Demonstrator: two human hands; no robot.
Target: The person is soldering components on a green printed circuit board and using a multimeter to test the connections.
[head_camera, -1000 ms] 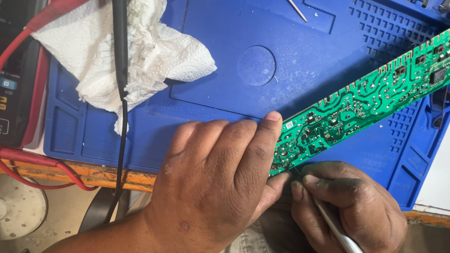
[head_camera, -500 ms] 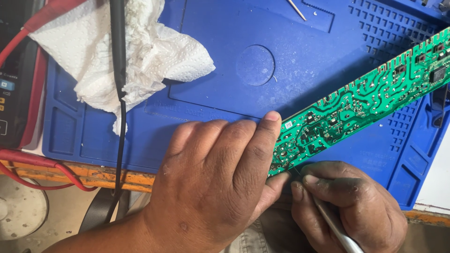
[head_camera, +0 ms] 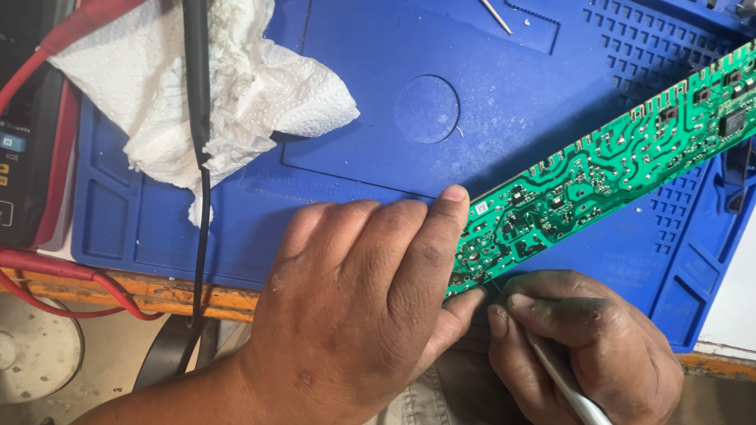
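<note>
Over blue repair mat [head_camera: 504, 142]: one green circuit board [head_camera: 614, 165], slanting 8 to 2 o'clock. Left hand [head_camera: 370, 299] closed around its lower end; right hand [head_camera: 583, 346] gripping one metal tool [head_camera: 563, 382], tip at board edge. Work apparently mid-course. One paper towel [head_camera: 236, 102] at 10 o'clock.
</note>
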